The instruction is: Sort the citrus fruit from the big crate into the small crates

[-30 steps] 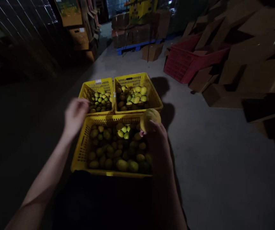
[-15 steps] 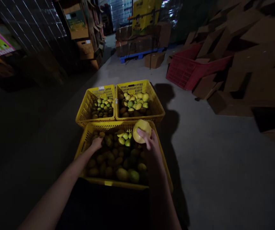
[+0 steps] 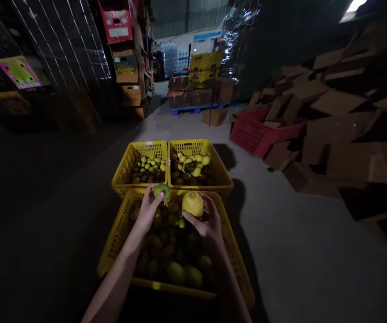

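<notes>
Head view, looking down at three yellow plastic crates set on a grey concrete floor (image 3: 297,233). The near crate (image 3: 119,237) is full of dim green and yellow-green fruit, and both hands are raised over its far end. The left hand (image 3: 148,211) grips a small green fruit (image 3: 161,191) between fingers and thumb, holding it just above the far rim of the near crate. The right hand (image 3: 207,222) clasps a larger yellow fruit (image 3: 192,203), fingertips curled round its near side, close beside the green one but not touching it. Beyond the near crate, touching its far rim, stand two smaller crates side by side: the far left crate (image 3: 126,168) holds mostly small green fruit, and the far right crate (image 3: 218,166) holds a mix of yellow and green fruit. Farther back on the floor to the right lies a red crate (image 3: 257,134), tilted, against a heap of flattened cardboard boxes (image 3: 341,116). At the far end of the floor a blue pallet (image 3: 193,108) carries brown cartons, with a single brown carton (image 3: 215,116) on the floor just in front of it. Stacked printed boxes (image 3: 126,58) rise along the left side.
</notes>
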Tool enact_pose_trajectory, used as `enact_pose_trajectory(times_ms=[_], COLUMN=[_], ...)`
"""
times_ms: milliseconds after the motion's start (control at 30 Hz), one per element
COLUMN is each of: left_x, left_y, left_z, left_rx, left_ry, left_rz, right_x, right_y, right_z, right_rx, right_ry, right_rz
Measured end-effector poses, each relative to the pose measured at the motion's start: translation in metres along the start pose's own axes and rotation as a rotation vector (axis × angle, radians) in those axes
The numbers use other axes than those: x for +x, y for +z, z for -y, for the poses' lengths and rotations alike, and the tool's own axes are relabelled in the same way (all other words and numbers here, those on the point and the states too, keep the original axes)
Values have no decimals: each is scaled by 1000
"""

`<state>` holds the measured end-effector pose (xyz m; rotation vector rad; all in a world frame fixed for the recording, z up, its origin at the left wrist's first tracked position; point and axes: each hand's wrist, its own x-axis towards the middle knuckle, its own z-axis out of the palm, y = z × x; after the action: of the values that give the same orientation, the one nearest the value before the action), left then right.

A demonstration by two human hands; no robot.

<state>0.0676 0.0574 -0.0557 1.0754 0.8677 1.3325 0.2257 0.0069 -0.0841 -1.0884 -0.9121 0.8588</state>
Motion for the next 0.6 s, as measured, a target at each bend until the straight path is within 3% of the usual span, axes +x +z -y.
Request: enact_pose_trajectory(times_ms=[267,600], left_x=[-7,-8], left_y=[-11,-13], left_z=[5,5], left_rx=[294,383], left_ry=[223,302], left_rz=[226,221], right_x=[-6,-7], right_y=[8,5], right_z=[4,-3], right_rx=[-156,-248], right_ry=[-238,-271], right_rz=[25,22])
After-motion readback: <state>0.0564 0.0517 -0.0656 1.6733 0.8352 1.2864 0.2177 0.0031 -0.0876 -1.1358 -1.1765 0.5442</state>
